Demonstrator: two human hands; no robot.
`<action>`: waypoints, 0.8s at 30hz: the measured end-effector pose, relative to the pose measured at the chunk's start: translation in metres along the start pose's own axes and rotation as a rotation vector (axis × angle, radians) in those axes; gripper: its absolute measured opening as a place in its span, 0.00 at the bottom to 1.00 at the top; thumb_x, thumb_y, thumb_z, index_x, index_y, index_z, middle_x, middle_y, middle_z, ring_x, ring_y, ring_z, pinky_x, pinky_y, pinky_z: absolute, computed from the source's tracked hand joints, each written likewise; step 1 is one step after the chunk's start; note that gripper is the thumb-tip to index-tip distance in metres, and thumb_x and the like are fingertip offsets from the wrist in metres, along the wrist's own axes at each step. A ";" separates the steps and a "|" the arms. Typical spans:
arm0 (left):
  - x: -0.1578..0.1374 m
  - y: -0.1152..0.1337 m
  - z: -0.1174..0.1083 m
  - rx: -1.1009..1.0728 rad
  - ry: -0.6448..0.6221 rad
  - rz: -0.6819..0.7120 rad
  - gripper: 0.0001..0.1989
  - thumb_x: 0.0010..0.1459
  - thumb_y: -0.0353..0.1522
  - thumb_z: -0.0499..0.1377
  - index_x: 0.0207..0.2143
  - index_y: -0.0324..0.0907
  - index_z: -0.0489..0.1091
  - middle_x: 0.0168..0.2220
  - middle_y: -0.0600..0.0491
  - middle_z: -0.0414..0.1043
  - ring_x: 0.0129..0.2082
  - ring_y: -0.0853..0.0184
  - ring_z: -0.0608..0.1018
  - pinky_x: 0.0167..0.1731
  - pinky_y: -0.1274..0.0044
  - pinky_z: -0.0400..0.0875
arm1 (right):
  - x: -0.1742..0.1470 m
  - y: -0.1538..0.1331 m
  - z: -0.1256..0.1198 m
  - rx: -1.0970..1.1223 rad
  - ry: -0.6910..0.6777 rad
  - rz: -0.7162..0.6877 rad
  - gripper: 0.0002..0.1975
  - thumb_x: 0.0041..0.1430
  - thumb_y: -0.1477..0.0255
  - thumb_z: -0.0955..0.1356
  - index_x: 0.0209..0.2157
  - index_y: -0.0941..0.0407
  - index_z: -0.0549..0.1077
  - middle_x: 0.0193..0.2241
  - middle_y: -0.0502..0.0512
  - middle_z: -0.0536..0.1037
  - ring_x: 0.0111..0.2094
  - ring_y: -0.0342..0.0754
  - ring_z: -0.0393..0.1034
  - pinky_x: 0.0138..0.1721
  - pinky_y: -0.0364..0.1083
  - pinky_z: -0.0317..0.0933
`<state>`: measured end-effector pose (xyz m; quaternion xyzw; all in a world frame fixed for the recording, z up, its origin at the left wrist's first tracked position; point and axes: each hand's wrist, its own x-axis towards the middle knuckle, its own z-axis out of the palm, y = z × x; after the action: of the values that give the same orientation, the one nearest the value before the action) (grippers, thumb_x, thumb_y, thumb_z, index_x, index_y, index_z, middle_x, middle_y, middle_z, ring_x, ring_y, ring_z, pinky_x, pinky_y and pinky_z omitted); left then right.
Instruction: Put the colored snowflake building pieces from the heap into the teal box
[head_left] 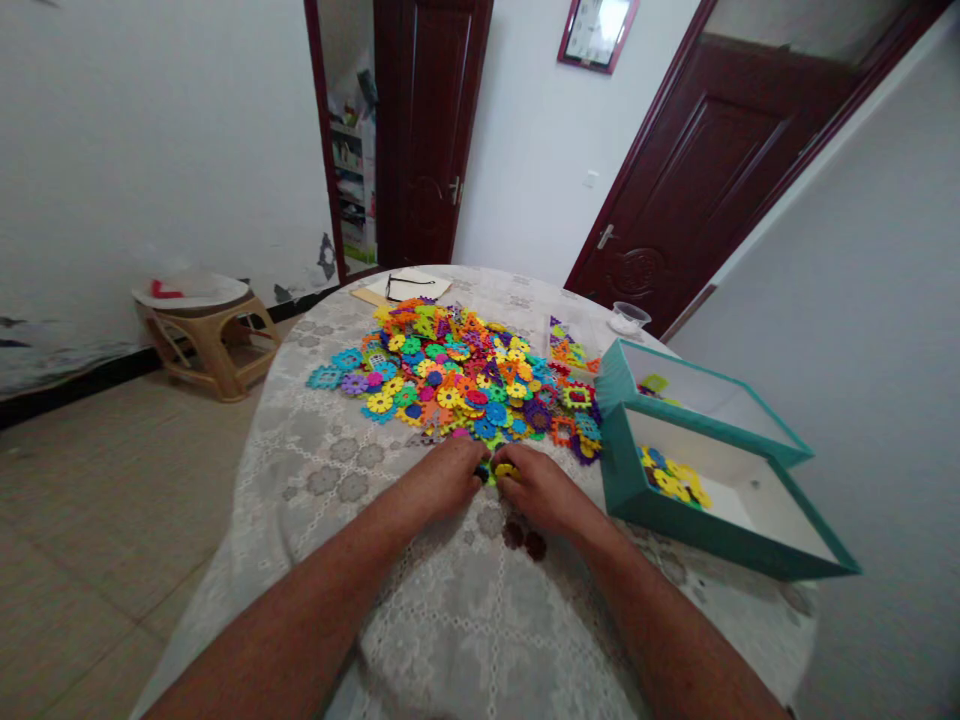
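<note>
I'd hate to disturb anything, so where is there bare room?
Tablecloth shows bare between the left forearm and the cloth's left edge, and between the left and right forearm, below the dark brown pieces. The colourful pile crowds the middle; green boxes, the right.

Pieces [448,397] look plastic, the tablecloth [465,640] matt fabric.

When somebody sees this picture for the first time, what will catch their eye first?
Most likely the heap of colourful plastic pieces, spread on the table beyond the hands. Just in front of it, the left hand and right hand are close together, the right one holding a yellow piece. To the right stands an open green box with mostly yellow pieces inside.
</note>
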<state>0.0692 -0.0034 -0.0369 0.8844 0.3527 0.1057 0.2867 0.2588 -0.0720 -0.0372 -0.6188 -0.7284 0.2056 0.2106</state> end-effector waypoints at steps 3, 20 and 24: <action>0.002 0.002 -0.001 0.006 -0.008 -0.025 0.16 0.55 0.24 0.58 0.44 0.43 0.78 0.43 0.47 0.82 0.45 0.58 0.80 0.44 0.74 0.69 | 0.002 0.003 0.002 0.044 -0.007 0.038 0.15 0.59 0.78 0.66 0.46 0.52 0.76 0.42 0.55 0.80 0.45 0.52 0.75 0.45 0.48 0.63; 0.002 0.010 -0.001 0.035 0.010 -0.072 0.16 0.53 0.24 0.58 0.44 0.41 0.77 0.45 0.43 0.80 0.47 0.52 0.80 0.44 0.70 0.71 | 0.000 -0.002 -0.001 0.031 -0.028 0.026 0.08 0.58 0.79 0.66 0.36 0.54 0.74 0.35 0.53 0.79 0.37 0.48 0.75 0.36 0.44 0.63; 0.002 0.014 -0.003 0.051 0.015 -0.083 0.14 0.52 0.24 0.60 0.42 0.41 0.76 0.46 0.42 0.79 0.46 0.53 0.80 0.44 0.71 0.71 | -0.006 -0.007 -0.001 0.143 -0.081 0.118 0.07 0.60 0.77 0.65 0.38 0.54 0.73 0.32 0.50 0.78 0.25 0.42 0.73 0.27 0.40 0.61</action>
<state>0.0778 -0.0093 -0.0263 0.8752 0.3939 0.0915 0.2655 0.2547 -0.0791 -0.0327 -0.6351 -0.6821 0.2939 0.2121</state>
